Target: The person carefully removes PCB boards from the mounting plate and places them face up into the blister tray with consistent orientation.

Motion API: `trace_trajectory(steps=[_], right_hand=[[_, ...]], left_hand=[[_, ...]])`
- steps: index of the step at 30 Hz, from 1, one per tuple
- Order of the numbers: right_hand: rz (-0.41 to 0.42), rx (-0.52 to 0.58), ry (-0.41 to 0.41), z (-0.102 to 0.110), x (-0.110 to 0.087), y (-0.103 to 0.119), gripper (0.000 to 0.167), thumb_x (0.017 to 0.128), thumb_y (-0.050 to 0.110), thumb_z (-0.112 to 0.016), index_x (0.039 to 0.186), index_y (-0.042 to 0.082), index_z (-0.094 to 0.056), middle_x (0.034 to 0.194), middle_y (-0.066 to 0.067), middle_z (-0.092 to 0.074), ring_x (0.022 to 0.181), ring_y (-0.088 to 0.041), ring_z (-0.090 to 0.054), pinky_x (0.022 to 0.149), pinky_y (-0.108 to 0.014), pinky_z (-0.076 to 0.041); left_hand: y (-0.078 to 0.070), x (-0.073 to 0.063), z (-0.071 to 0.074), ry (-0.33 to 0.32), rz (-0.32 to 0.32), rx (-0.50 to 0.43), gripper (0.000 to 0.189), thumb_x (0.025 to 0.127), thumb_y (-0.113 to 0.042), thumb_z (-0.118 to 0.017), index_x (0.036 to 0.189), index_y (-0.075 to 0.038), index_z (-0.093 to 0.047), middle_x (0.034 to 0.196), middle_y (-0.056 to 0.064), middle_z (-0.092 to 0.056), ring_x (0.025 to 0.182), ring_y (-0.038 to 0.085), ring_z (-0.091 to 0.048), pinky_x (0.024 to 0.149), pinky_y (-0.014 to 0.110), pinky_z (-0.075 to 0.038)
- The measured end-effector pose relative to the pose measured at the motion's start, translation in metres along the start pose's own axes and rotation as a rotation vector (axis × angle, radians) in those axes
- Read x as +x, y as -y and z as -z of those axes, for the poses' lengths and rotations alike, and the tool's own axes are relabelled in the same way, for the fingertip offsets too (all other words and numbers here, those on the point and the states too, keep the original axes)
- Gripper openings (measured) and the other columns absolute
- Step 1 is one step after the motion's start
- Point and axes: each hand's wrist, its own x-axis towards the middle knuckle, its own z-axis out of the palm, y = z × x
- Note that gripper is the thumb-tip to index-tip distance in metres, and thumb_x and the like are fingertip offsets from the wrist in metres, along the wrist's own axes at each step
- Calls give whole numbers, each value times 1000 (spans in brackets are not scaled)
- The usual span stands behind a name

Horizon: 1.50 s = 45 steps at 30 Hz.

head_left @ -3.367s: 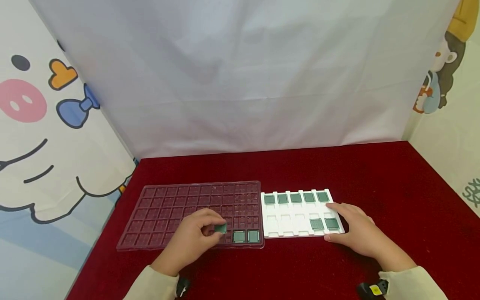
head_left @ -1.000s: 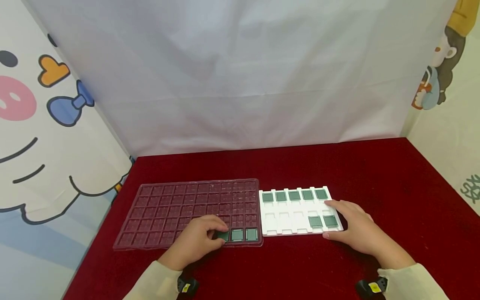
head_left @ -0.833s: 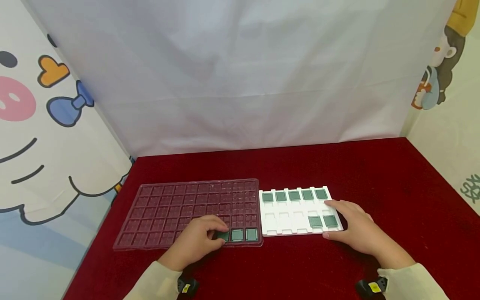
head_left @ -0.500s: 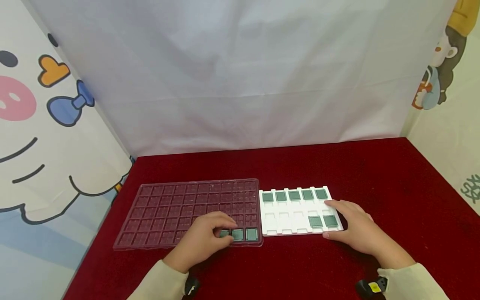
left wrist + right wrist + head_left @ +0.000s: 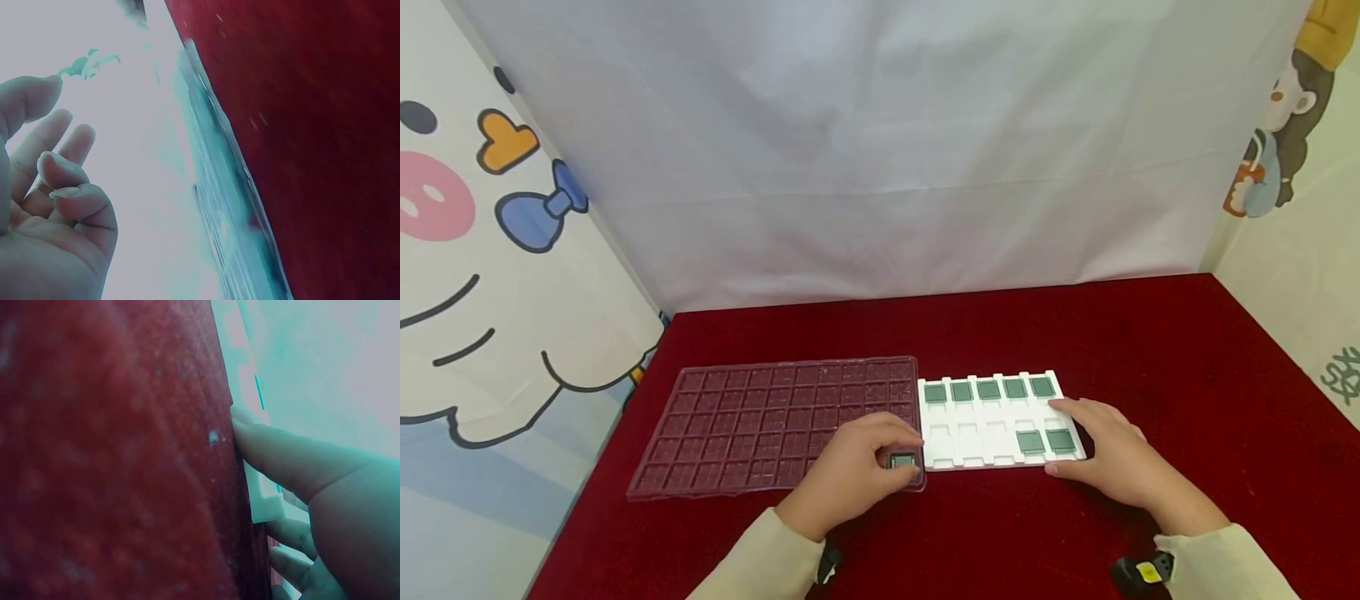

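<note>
My left hand point(image 5: 859, 468) is over the front right corner of the clear plastic tray point(image 5: 700, 429), thumb and forefinger apart. A green square chip point(image 5: 902, 460) lies in a pocket below, seen between them; the hand covers the pockets just left of it. In the left wrist view no chip shows in the fingers point(image 5: 81, 203). My right hand point(image 5: 1116, 458) holds the right end of the white tray point(image 5: 970, 433), thumb point(image 5: 269, 447) against its front edge. The white tray carries a back row of green chips point(image 5: 988, 390) and two chips point(image 5: 1045, 442) at front right.
Both trays lie side by side on a red cloth-covered table point(image 5: 1150, 350). A white curtain point(image 5: 880, 167) hangs behind it. Printed cartoon panels stand at the left point(image 5: 475, 250) and right point(image 5: 1292, 217).
The left hand lowered a chip into the clear tray's front row, third from the right, and let go. It has since slid right along that row. The right hand has stayed put.
</note>
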Motion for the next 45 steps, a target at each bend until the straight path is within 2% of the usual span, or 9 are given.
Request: trace_trajectory(steps=[8,15,21,27,34,37,45], right_hand=[[-2,10,3,1,0,2,91,78,44,-89,151,8,-49,149,-28,-46,136,-49,-38,103,-74,-31],[-8,11,1,1,-1,3,90,78,42,-90,151,8,-49,149,-28,-46,136,-49,-37,103,-73,-31],[-5,15,-4,0,0,3,90,78,41,-90,150,7,-50,149,-27,-48,135,-48,-39,103,-73,-32],[-5,18,-2,1,0,3,91,78,42,-90,151,8,-49,149,-27,-48,135,-48,-39,103,-73,-32],[4,11,-9,1,0,3,90,78,41,-90,150,7,-50,149,-27,-48,135,-48,-40,102,-74,-33],[9,8,-13,1,0,3,89,79,41,-90,150,7,-50,149,-26,-49,135,-48,-40,102,-74,-33],[20,15,-20,1,-1,1,87,79,41,-89,149,5,-50,148,-27,-49,136,-49,-39,101,-76,-32]], left_hand=[[-17,13,-17,24,-33,-19,24,86,-8,-82,109,-9,-79,110,-8,-68,71,4,-49,66,22,-48],[-30,28,-34,64,-63,-24,23,87,-9,-81,110,-10,-79,104,-10,-68,69,3,-44,64,20,-42],[-39,43,-47,67,-120,38,24,87,-11,-81,110,-11,-78,102,-8,-69,67,1,-44,64,17,-41],[-48,54,-56,56,-149,48,24,86,-12,-81,110,-13,-79,103,-10,-68,68,0,-45,63,14,-42],[-53,62,-65,42,-129,7,26,85,-12,-78,111,-14,-79,101,-6,-69,67,-1,-44,63,15,-41],[-54,64,-69,28,-120,-16,25,85,-11,-79,110,-14,-80,102,-8,-69,67,-2,-44,63,14,-42],[-63,75,-87,31,-111,-61,27,84,-11,-81,111,-14,-79,96,-5,-68,65,-3,-44,61,13,-41]])
